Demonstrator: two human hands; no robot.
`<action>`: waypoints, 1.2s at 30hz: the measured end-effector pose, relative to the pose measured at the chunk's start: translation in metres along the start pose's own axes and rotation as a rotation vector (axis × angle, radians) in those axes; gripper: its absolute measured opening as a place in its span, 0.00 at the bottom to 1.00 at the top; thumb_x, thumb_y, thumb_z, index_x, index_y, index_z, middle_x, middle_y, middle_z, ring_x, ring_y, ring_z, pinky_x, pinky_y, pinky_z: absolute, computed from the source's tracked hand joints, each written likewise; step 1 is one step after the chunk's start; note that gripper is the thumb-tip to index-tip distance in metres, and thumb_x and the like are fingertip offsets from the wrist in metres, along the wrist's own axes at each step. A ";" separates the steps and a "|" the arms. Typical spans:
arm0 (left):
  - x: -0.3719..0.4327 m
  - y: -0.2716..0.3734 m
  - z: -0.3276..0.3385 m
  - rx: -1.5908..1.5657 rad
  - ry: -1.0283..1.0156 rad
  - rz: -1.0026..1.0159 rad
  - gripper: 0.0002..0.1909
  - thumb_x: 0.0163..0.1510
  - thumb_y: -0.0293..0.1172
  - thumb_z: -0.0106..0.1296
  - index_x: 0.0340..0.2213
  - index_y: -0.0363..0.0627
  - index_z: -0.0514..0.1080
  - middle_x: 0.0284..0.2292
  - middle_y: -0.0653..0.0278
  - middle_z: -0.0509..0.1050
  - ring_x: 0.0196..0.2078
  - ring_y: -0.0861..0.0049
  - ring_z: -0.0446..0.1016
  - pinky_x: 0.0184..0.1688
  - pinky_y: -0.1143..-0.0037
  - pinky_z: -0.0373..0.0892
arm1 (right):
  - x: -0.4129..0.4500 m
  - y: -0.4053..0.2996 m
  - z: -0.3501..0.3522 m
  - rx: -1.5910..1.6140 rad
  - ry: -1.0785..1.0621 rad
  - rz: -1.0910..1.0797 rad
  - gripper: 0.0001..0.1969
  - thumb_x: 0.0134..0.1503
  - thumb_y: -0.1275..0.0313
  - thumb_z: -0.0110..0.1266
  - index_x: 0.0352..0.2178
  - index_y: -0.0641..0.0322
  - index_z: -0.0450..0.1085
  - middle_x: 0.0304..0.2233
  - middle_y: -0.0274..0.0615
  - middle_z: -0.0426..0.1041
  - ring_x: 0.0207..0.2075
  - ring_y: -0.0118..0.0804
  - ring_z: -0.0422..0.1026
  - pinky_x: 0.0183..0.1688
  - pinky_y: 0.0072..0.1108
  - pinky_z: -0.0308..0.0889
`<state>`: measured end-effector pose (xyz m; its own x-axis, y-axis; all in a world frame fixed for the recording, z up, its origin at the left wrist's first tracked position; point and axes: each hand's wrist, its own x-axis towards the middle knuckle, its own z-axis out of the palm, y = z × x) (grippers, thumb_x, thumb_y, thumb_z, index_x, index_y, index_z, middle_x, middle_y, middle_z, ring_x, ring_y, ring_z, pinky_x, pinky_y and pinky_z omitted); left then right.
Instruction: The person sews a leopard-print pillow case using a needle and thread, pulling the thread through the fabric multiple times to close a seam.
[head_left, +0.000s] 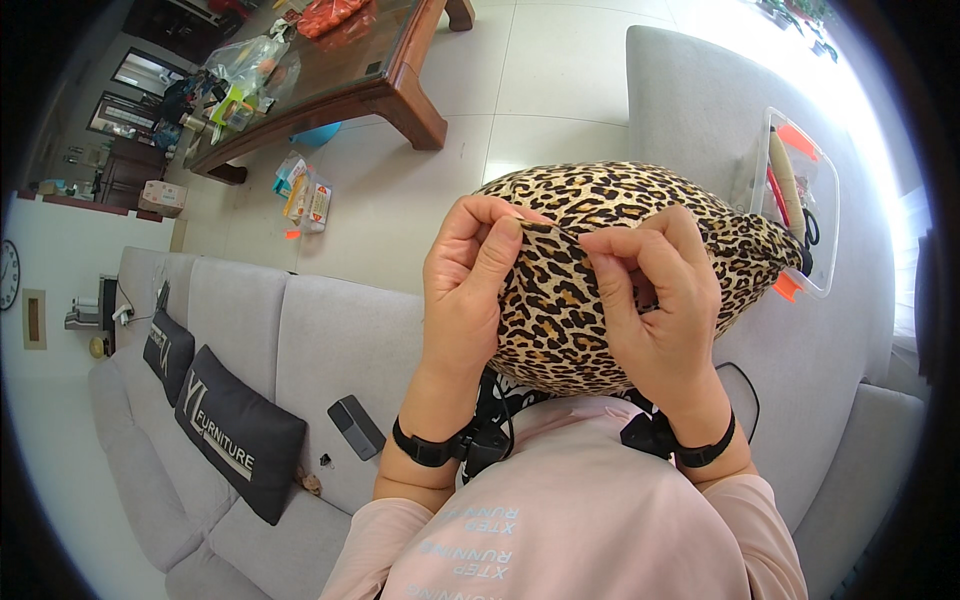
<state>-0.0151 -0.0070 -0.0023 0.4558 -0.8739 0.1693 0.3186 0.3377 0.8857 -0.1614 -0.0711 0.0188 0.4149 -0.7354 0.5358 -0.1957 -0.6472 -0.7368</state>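
A stuffed leopard-print cushion (559, 330) rests on my lap, its right end gathered into a narrow bunch. My left hand (472, 277) pinches a fold of its fabric between thumb and forefinger. Just right of that, my right hand (660, 292) has its thumb and bent forefinger close together at the same raised fold. Whether a needle or thread sits between the right fingertips is too small to tell. Beside the gathered end, a clear plastic box (829, 281) holds a thread cone (786, 180) and black-handled scissors (811, 227).
I sit on a grey sofa (345, 322) with dark cushions (240, 435) and a grey-black device (355, 427) at left. Beyond stands a wooden table (390, 90) bearing plastic bags (247, 64). Packages (307, 199) lie on the tiled floor (375, 180). A black cable (756, 390) curves by my right wrist.
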 end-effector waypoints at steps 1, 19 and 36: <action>0.000 0.000 0.000 -0.009 -0.003 -0.001 0.05 0.61 0.30 0.48 0.35 0.42 0.67 0.36 0.63 0.75 0.39 0.85 0.71 0.45 0.82 0.66 | 0.000 0.000 0.000 -0.002 0.002 0.001 0.05 0.49 0.82 0.57 0.29 0.64 0.74 0.24 0.40 0.64 0.22 0.35 0.67 0.25 0.23 0.63; 0.000 0.000 0.000 0.014 0.006 -0.008 0.05 0.61 0.30 0.47 0.35 0.42 0.67 0.35 0.65 0.74 0.38 0.87 0.70 0.44 0.84 0.66 | -0.002 -0.003 -0.005 -0.008 0.000 -0.023 0.06 0.47 0.83 0.57 0.29 0.65 0.74 0.24 0.39 0.65 0.22 0.33 0.67 0.24 0.20 0.64; 0.000 0.000 0.001 0.026 0.003 0.001 0.05 0.61 0.30 0.47 0.34 0.42 0.67 0.35 0.65 0.74 0.37 0.87 0.70 0.44 0.84 0.66 | -0.003 -0.002 -0.003 0.008 -0.019 -0.001 0.06 0.47 0.82 0.57 0.29 0.64 0.74 0.24 0.39 0.64 0.23 0.34 0.67 0.25 0.22 0.64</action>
<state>-0.0159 -0.0069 -0.0023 0.4587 -0.8725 0.1685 0.2964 0.3290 0.8966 -0.1648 -0.0685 0.0194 0.4315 -0.7309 0.5287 -0.1880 -0.6461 -0.7397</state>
